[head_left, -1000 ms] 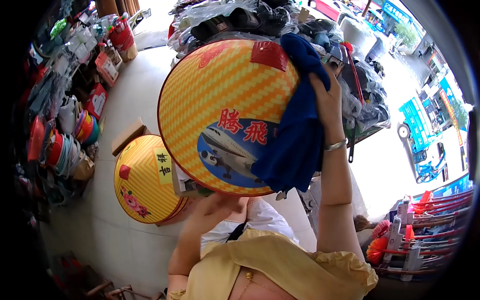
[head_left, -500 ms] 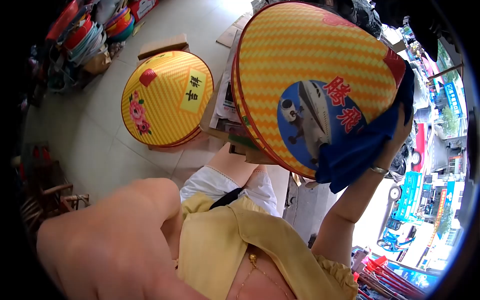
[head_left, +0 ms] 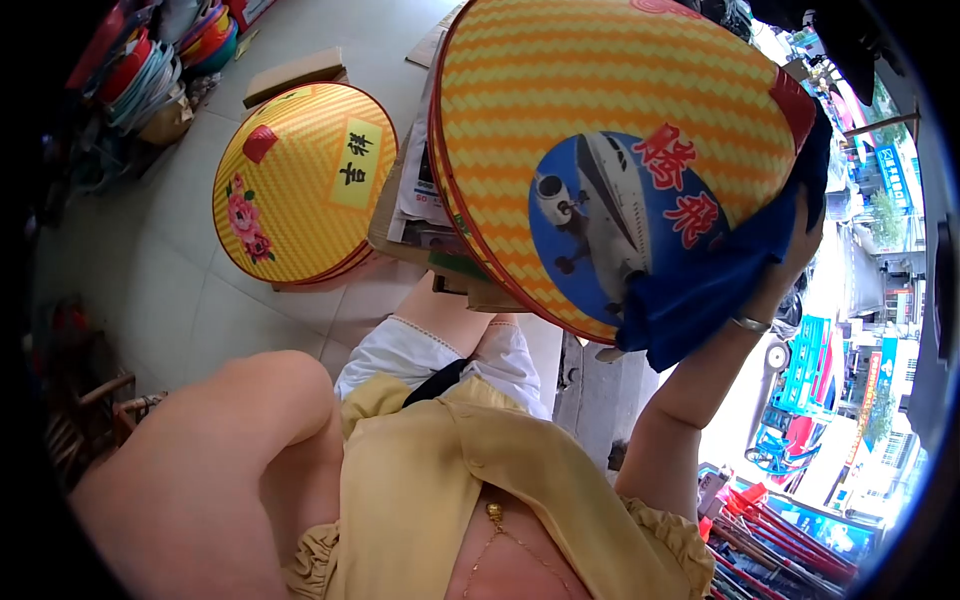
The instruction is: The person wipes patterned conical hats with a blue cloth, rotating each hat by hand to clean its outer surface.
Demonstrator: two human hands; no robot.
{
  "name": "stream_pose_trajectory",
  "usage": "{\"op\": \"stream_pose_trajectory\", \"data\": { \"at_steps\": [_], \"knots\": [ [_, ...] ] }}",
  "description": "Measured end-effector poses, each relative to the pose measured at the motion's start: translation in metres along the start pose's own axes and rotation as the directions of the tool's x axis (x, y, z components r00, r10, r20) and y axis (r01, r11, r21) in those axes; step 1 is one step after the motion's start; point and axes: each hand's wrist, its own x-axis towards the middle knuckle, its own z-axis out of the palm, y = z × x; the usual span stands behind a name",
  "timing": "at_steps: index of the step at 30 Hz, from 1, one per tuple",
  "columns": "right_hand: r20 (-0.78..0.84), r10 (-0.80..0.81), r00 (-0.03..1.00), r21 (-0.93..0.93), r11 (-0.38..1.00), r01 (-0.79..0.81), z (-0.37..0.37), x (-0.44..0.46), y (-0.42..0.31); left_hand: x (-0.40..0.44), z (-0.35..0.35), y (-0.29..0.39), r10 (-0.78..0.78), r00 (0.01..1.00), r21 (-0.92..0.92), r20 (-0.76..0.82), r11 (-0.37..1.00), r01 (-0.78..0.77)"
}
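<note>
My right hand [head_left: 803, 240], with a bracelet at the wrist, grips a dark blue cloth [head_left: 700, 285] at the right side of a large conical woven hat [head_left: 600, 90]. Its fingers are partly hidden by the cloth, which lies against the hat. The hat has a yellow and orange weave, red characters and a round airplane picture. A second rim shows under its left edge. My bent left arm [head_left: 230, 440] fills the lower left close to the camera; the hand itself is out of the frame.
Another conical hat [head_left: 305, 185] with a pink flower print sits lower at the left, by a cardboard box [head_left: 293, 75]. Stacked basins [head_left: 208, 40] stand at the far left and a wooden chair [head_left: 105, 400] below. Red-handled tools [head_left: 770, 530] lie at bottom right, near the street.
My left hand has left the view, leaving only the arm at lower left. The whole scene has shifted slightly left and up. My right hand stays with the cloth at the hat.
</note>
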Motion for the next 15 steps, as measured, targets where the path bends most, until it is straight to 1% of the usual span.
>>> {"op": "stream_pose_trajectory", "data": {
  "at_steps": [1,3,6,7,9,10,12,15],
  "knots": [
    [-0.009,0.054,0.999,0.069,0.996,-0.053,0.003,-0.001,-0.001,0.004,-0.001,0.0,0.02,1.0,0.131,0.017,0.991,-0.022],
    [-0.017,0.097,0.995,0.124,0.988,-0.095,0.001,0.001,-0.003,0.011,-0.008,-0.003,0.051,0.998,0.25,0.041,0.966,-0.06],
    [0.014,-0.016,1.0,0.037,0.999,0.016,0.002,-0.001,-0.007,0.027,-0.032,-0.004,0.085,0.94,0.286,0.33,0.94,-0.185],
    [0.014,-0.016,1.0,0.037,0.999,0.016,-0.001,0.001,-0.007,0.032,-0.039,-0.005,0.089,0.903,0.289,0.421,0.93,-0.227],
    [0.033,0.061,0.998,0.057,0.996,-0.063,-0.002,0.001,-0.006,0.04,-0.047,-0.007,0.071,0.863,0.31,0.5,0.916,-0.255],
    [0.04,0.087,0.995,0.061,0.994,-0.089,-0.003,0.001,-0.004,0.042,-0.05,-0.009,0.062,0.864,0.302,0.5,0.922,-0.241],
    [0.025,0.077,0.997,0.074,0.994,-0.079,-0.001,0.003,-0.001,0.039,-0.037,-0.007,0.046,0.916,0.304,0.397,0.936,-0.179],
    [0.027,0.055,0.998,0.06,0.997,-0.057,-0.001,0.004,0.001,0.035,-0.025,-0.006,0.046,0.948,0.297,0.316,0.944,-0.145]
  ]
}}
